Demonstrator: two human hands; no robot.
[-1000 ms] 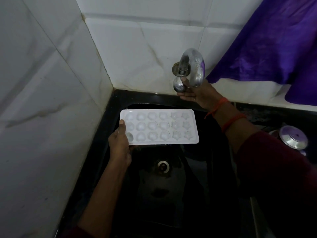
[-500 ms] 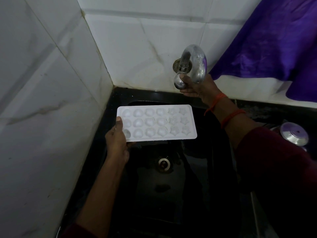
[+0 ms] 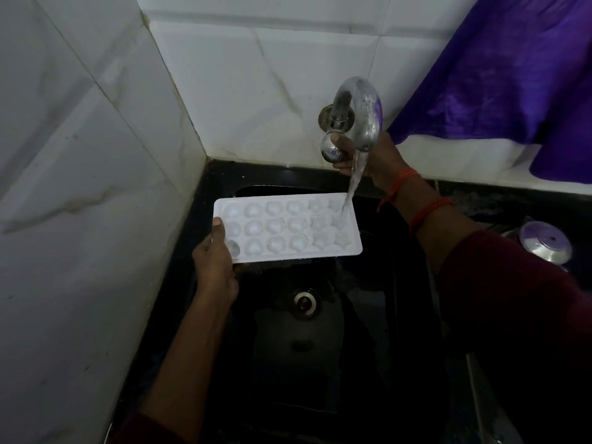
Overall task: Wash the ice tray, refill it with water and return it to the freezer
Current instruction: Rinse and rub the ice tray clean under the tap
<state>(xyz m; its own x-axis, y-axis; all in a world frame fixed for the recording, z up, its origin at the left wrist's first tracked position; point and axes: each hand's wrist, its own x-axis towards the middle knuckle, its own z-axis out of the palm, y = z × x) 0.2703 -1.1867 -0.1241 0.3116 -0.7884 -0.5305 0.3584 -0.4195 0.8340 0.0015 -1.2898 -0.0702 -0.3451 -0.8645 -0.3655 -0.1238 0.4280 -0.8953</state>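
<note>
The ice tray (image 3: 288, 229), white with rounded and star-shaped cells, was held roughly level above the back of the black sink (image 3: 320, 363). The left hand (image 3: 214, 264) pinched the tray's left end, thumb on top across the rim and fingers curled underneath. A stream of water (image 3: 354, 184) fell from the curved steel tap (image 3: 362, 113) onto the star cells at the tray's right end. The right hand (image 3: 381, 161) was at the knob (image 3: 331, 150) of the tap, its fingers seemingly curled round it, though the spout hid part of the grip. A purple cloth (image 3: 512, 75) hung to the right.
</note>
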